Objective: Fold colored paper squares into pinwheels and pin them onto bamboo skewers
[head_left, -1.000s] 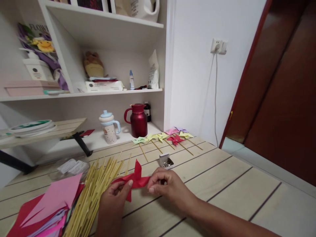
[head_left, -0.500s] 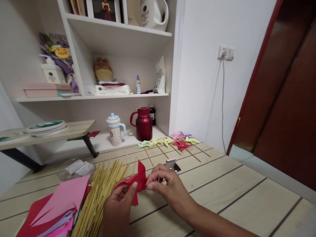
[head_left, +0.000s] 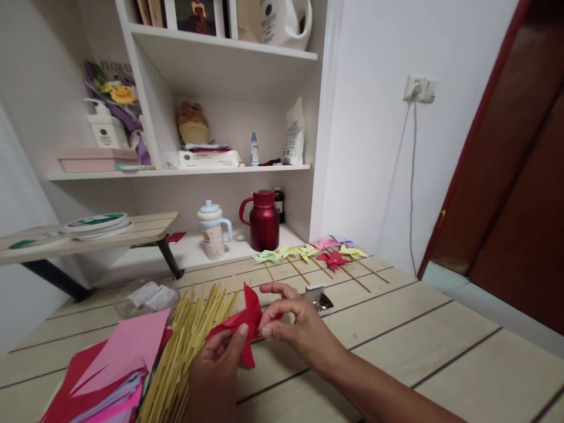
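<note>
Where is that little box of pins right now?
In the head view, the small box of pins sits open on the wooden table, just beyond the right hand and in front of the row of finished pinwheels.

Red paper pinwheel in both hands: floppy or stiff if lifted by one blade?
Likely floppy: the red paper pinwheel is thin folded paper, pinched between the left hand and right hand. Probably very light and easily creased.
</note>
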`<action>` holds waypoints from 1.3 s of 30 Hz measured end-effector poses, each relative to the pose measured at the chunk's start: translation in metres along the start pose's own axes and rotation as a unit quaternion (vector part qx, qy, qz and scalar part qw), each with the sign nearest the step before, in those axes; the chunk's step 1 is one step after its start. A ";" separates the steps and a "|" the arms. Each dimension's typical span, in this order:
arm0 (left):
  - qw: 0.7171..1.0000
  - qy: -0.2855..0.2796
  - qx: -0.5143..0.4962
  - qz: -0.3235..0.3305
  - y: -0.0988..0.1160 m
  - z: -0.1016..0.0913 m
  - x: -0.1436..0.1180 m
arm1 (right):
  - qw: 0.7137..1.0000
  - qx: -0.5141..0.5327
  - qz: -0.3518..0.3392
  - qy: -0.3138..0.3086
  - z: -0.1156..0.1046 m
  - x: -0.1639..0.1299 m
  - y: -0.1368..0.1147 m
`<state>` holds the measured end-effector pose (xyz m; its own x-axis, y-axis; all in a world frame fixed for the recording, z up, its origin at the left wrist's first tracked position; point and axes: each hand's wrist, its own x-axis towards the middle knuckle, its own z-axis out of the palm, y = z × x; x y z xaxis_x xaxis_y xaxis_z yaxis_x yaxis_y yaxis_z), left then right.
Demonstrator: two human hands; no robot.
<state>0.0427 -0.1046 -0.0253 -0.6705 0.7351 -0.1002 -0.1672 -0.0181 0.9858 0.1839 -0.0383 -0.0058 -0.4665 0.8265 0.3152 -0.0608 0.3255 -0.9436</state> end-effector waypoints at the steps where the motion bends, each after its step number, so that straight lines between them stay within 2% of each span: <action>1: 1.000 0.001 0.002 0.000 -0.003 0.002 -0.002 | 1.000 0.005 -0.002 -0.002 0.000 -0.002 0.001; 6: 1.000 0.008 -0.019 0.009 -0.011 0.007 -0.010 | 0.999 0.041 -0.009 -0.008 -0.002 -0.003 0.007; 10: 0.999 0.006 -0.033 0.019 -0.011 0.006 -0.007 | 0.997 0.065 -0.022 -0.019 -0.001 -0.003 0.007; 15: 0.995 -0.033 0.001 0.093 -0.012 0.004 -0.005 | 0.998 0.066 -0.005 -0.022 0.001 -0.005 0.002; 18: 0.993 -0.041 0.015 0.110 -0.013 0.004 -0.008 | 0.998 0.061 0.009 -0.018 0.001 -0.006 0.001; 23: 0.989 -0.042 0.040 0.135 -0.010 0.001 -0.007 | 0.999 0.044 -0.006 -0.009 0.002 -0.009 0.002; 30: 0.988 -0.061 0.121 0.071 -0.013 -0.010 0.002 | 0.998 0.067 0.018 0.014 0.005 -0.011 0.001; 34: 0.982 -0.047 0.168 0.076 -0.013 -0.011 0.001 | 0.997 0.070 0.023 0.014 0.005 -0.010 0.000; 39: 0.979 -0.026 0.168 0.109 -0.009 -0.010 -0.001 | 0.998 0.057 0.013 0.008 0.004 -0.011 -0.002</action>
<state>0.0375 -0.1122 -0.0357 -0.6252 0.7719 0.1152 0.2286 0.0400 0.9727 0.1860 -0.0496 -0.0082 -0.4554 0.8414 0.2910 -0.1500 0.2497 -0.9566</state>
